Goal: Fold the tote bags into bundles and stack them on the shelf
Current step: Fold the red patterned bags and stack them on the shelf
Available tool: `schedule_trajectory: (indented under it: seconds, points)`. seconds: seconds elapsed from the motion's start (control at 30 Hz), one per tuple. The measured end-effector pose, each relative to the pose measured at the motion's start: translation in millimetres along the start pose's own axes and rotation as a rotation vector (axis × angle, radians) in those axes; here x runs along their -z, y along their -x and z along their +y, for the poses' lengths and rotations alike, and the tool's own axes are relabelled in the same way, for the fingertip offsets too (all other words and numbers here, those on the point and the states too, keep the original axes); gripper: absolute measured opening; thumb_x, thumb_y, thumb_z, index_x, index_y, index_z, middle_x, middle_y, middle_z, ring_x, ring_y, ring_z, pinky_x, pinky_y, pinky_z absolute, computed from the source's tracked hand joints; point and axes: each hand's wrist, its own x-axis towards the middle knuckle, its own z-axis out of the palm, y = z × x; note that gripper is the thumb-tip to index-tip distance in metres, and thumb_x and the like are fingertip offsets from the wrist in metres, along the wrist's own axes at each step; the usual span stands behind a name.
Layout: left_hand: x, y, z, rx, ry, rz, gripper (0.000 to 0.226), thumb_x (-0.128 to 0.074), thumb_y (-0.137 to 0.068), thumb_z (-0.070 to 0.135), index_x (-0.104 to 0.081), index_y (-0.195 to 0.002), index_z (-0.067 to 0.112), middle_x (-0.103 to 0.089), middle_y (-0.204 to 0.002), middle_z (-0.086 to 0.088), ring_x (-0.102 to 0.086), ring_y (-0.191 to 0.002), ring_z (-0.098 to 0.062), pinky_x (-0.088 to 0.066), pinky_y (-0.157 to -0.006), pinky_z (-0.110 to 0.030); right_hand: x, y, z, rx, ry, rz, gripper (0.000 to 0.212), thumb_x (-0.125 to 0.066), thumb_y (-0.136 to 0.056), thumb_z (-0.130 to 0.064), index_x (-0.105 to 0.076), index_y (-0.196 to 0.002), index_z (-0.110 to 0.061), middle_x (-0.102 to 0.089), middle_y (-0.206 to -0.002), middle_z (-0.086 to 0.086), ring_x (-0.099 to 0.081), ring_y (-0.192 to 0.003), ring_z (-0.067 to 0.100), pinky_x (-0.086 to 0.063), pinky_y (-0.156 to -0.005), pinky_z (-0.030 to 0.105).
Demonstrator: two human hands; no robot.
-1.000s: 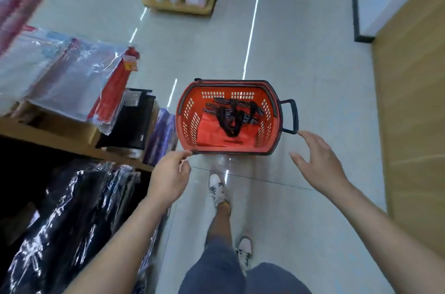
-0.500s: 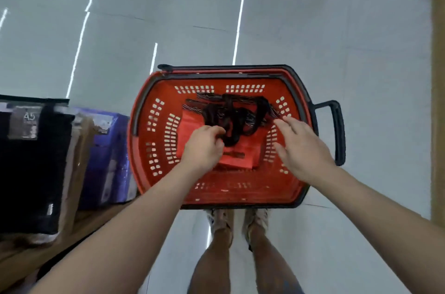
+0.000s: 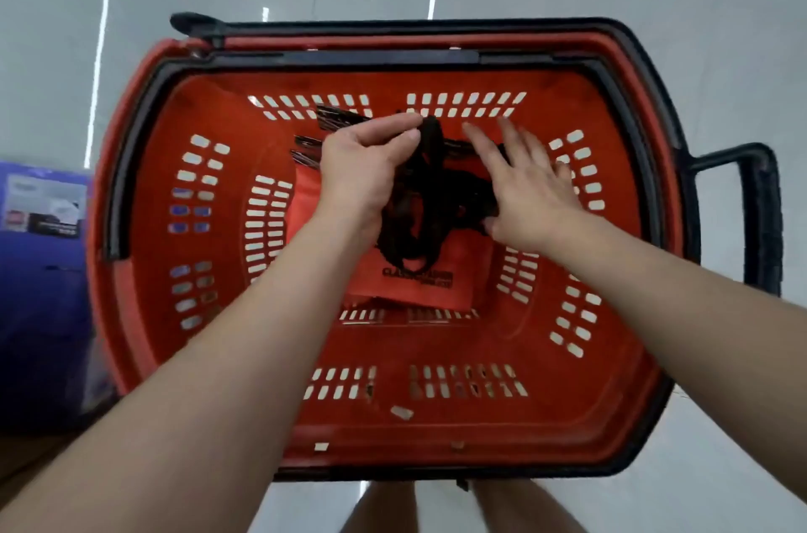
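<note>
so the flat orange-red fabric tote bag (image 3: 419, 285) lies mid-floor in the red slotted plastic basket (image 3: 436, 419), left hand (image 3: 362, 178) pinching its black webbing straps (image 3: 410, 226), right hand (image 3: 528, 192) spread flat on them

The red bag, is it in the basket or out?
Inside. The red bag lies on the floor of the basket, within its walls, while the left hand grips its black straps.

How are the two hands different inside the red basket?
The left hand pinches the black straps with thumb and finger; the right hand spreads straight fingers over them, gripping nothing. The left hand sits left of the straps, the right hand right of them. Both reach inside the basket.
</note>
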Motion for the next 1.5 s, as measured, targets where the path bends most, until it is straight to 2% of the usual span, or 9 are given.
schedule_trajectory:
  seconds: [0.27, 0.5, 0.57, 0.7, 0.83, 1.03, 1.23, 1.37, 1.5]
  points:
    - [54.3, 73.2, 61.6, -0.107, -0.007, 0.015, 0.038, -0.054, -0.089, -0.008, -0.077, -0.086, 0.023, -0.074, -0.095, -0.004, -0.068, -0.093, -0.023, -0.053, -0.081, -0.034, 54.1, 36.9, -10.0, 0.097, -0.139, 0.328, 0.049, -0.053, -0.087, -0.002, -0.053, -0.128, -0.028, -0.062, -0.099, 0.001, -0.061, -0.092, 0.030, -0.049, -0.077, 0.043]
    - [75.3, 140.3, 128.7, -0.618, -1.336, 0.094, 0.100, -0.061, -0.064, -0.004, -0.025, -0.150, 0.033, -0.022, -0.157, -0.007, -0.021, -0.143, -0.035, -0.018, -0.116, -0.053, 153.7, 110.6, -32.1, 0.282, 0.003, 0.330, 0.048, -0.055, -0.076, 0.004, -0.066, -0.113, -0.025, -0.060, -0.082, 0.003, -0.058, -0.071, 0.035, -0.032, -0.054, 0.028]
    - [74.0, 153.0, 153.0, -0.662, -1.511, 0.026, 0.081, -0.066, -0.068, 0.012, -0.042, -0.141, 0.036, -0.039, -0.151, -0.003, -0.030, -0.141, -0.031, -0.010, -0.113, -0.057, 191.3, 134.3, -40.3, 0.349, 0.005, 0.303, 0.049, -0.058, -0.072, 0.007, -0.069, -0.109, -0.024, -0.063, -0.082, 0.004, -0.059, -0.071, 0.036, -0.039, -0.055, 0.030]
    - [83.3, 182.3, 221.9, -0.659, -1.305, -0.105, 0.031, -0.047, -0.065, 0.017, -0.065, -0.088, 0.027, -0.062, -0.073, 0.012, -0.064, -0.090, -0.028, -0.029, -0.096, -0.042, 275.1, 189.2, -46.9, 0.245, -0.352, 0.228, 0.034, -0.067, -0.079, -0.046, -0.064, -0.112, -0.041, -0.069, -0.096, -0.013, -0.065, -0.092, 0.016, -0.050, -0.081, 0.034]
    - [105.2, 236.7, 295.7, -0.564, -1.011, -0.133, 0.029, -0.042, -0.067, 0.013, -0.061, -0.085, 0.025, -0.062, -0.070, 0.005, -0.059, -0.074, -0.023, -0.045, -0.067, -0.033, 354.5, 249.7, -16.5, 0.123, -0.911, 0.124, 0.080, -0.071, -0.048, -0.083, -0.055, -0.120, -0.054, -0.071, -0.110, -0.007, -0.064, -0.108, 0.007, -0.043, -0.099, 0.033]
    - [117.1, 321.3, 364.1, -0.434, -0.571, -0.341, 0.019, -0.050, -0.070, 0.000, -0.058, -0.075, 0.016, -0.052, -0.063, 0.007, -0.046, -0.062, -0.004, -0.035, -0.058, -0.024, 352.7, 289.2, -31.4, 0.130, -1.125, -0.031, 0.077, -0.083, -0.070, -0.031, -0.045, -0.133, -0.050, -0.050, -0.142, -0.013, -0.043, -0.132, 0.002, -0.040, -0.109, 0.037]
    - [138.2, 376.5, 374.8, -0.374, -0.437, 0.040, 0.051, -0.046, -0.085, -0.015, -0.064, -0.068, 0.030, -0.052, -0.057, 0.013, -0.044, -0.051, -0.002, -0.035, -0.052, -0.024, 346.1, 306.0, -63.6, 0.125, -1.256, -0.170, 0.028, -0.062, -0.090, -0.007, -0.063, -0.118, -0.001, -0.073, -0.092, 0.009, -0.070, -0.076, 0.016, -0.056, -0.065, 0.023]
    - [154.0, 406.1, 351.5, -0.400, -0.912, 0.588, 0.042, -0.062, -0.081, 0.011, -0.059, -0.121, 0.025, -0.059, -0.112, -0.008, -0.054, -0.103, -0.020, -0.041, -0.095, -0.033, 356.2, 326.6, -74.8, 0.112, -1.015, 0.042, 0.011, -0.059, -0.094, -0.006, -0.070, -0.097, -0.007, -0.071, -0.082, 0.008, -0.064, -0.073, 0.017, -0.052, -0.075, 0.032]
    - [94.5, 485.9, 307.0, -0.616, -0.903, 0.317, 0.049, -0.071, -0.081, 0.035, -0.058, -0.126, 0.022, -0.055, -0.124, 0.006, -0.049, -0.117, -0.009, -0.034, -0.101, -0.021, 377.9, 352.6, -93.1, 0.105, -0.882, 0.176, 0.021, -0.054, -0.091, -0.007, -0.068, -0.084, -0.020, -0.071, -0.080, 0.002, -0.064, -0.072, 0.017, -0.049, -0.070, 0.029]
